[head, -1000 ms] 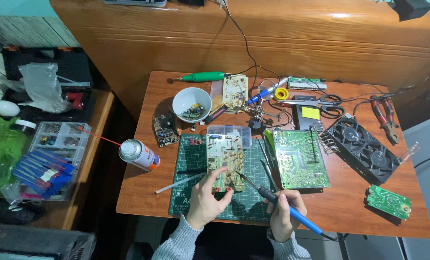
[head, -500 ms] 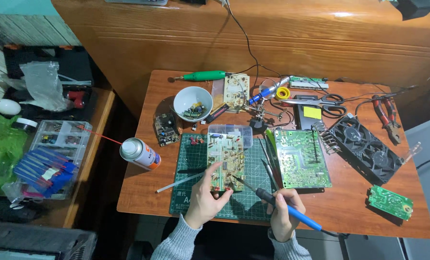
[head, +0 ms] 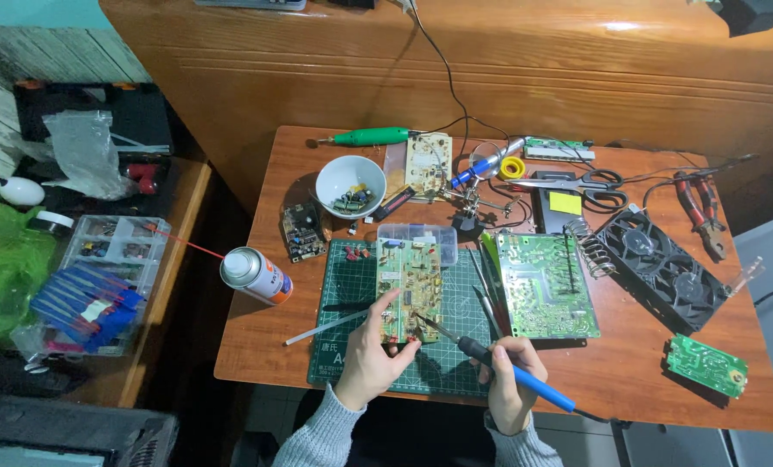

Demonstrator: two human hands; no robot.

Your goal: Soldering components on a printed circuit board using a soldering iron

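Circuit board (head: 410, 290) is now steadied by left hand (head: 371, 355); soldering iron (head: 490, 363), gripped by right hand (head: 507, 385), has been brought nearer.

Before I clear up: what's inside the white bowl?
The white bowl holds a small heap of loose electronic parts, too small to tell apart. Whatever lies beneath the heap is covered.

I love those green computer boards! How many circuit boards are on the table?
6: one in the left hand at, a large green one, a small green one, a dark one, a pale one, a strip. Others may be hidden.
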